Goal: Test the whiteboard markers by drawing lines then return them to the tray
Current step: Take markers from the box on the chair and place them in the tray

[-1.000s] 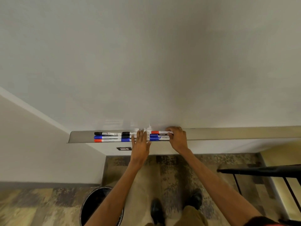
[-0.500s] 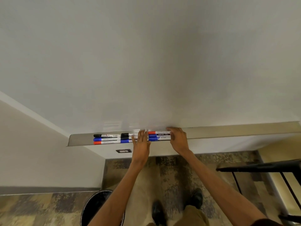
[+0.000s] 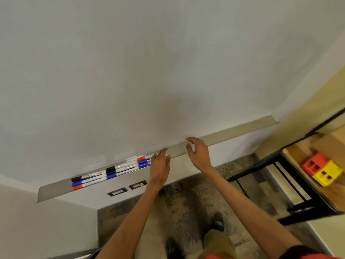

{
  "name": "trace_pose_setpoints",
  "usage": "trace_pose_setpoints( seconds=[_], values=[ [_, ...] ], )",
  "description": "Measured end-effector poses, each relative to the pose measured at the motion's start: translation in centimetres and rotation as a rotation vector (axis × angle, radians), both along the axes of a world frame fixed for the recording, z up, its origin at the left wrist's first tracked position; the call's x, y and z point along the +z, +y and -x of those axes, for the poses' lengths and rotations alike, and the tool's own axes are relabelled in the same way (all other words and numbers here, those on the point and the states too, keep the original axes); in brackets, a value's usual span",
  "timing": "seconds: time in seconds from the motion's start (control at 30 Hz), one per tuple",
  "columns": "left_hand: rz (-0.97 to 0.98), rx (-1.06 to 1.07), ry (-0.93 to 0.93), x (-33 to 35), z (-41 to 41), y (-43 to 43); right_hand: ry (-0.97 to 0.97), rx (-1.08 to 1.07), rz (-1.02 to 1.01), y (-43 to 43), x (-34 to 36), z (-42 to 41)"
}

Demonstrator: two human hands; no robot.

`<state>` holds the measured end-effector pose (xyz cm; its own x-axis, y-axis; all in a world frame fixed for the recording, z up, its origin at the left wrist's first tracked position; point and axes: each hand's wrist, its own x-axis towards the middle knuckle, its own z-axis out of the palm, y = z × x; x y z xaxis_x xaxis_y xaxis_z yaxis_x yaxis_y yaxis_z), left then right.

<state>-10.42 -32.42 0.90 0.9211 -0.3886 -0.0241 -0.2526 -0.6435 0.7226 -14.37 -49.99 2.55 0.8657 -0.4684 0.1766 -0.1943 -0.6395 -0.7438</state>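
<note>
1. Whiteboard (image 3: 130, 71): fills the upper view, with the tray (image 3: 233, 133) running along its lower edge.
2. Tray contents: the markers (image 3: 119, 170) all lie lengthwise in its left half, in close parallel rows. Caps seen are black, blue and red. The right half is bare metal.
3. Worktop (image 3: 306, 163) at far right: wood, and it carries a red block (image 3: 314, 162) touching a yellow block (image 3: 325, 173).
4. Left hand (image 3: 160, 165): fingers straight and together, holding nothing, tips over the tray at the right end of the marker rows. Contact with the markers: cannot tell.
5. Right hand (image 3: 198, 154): fingers loosely curled and apart, holding nothing, above bare tray just right of the left hand.
6. Change against 0.5 s ago: the right hand is off the marker ends. The left hand sits at the rows' right end instead of mid-row. The markers stay in the tray.
</note>
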Motion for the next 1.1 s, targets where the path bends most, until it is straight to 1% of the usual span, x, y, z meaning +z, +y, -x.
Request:
trace_pose_setpoints(
  seconds=[0.27, 0.5, 0.63, 0.77, 0.87, 1.0, 1.1],
  values=[
    [0.037, -0.172, -0.023, 1.6, 3.0, -10.8, -0.057, -0.235, 0.011, -10.0, 1.4, 6.6],
    [0.066, -0.325, -0.061, 2.4, 7.2, -23.5, -0.087, -0.441, 0.021, -21.8, 2.1, 13.6],
    [0.054, -0.407, -0.015, 3.0, 10.5, -31.5, -0.057, -0.534, 0.042, -29.4, 1.3, 17.8],
    [-0.03, -0.512, 0.021, 3.3, 13.0, -39.5, -0.05, -0.637, 0.035, -36.2, 1.2, 21.8],
    [-0.052, -0.585, 0.075, 3.9, 15.0, -45.3, -0.036, -0.696, 0.023, -41.1, 1.1, 25.5],
    [-0.071, -0.715, 0.128, 4.7, 17.4, -52.2, -0.03, -0.804, 0.042, -46.7, 1.3, 30.2],
    [-0.062, -0.773, 0.175, 5.6, 19.1, -56.5, 0.028, -0.907, 0.055, -49.7, 1.4, 33.1]
  ],
)
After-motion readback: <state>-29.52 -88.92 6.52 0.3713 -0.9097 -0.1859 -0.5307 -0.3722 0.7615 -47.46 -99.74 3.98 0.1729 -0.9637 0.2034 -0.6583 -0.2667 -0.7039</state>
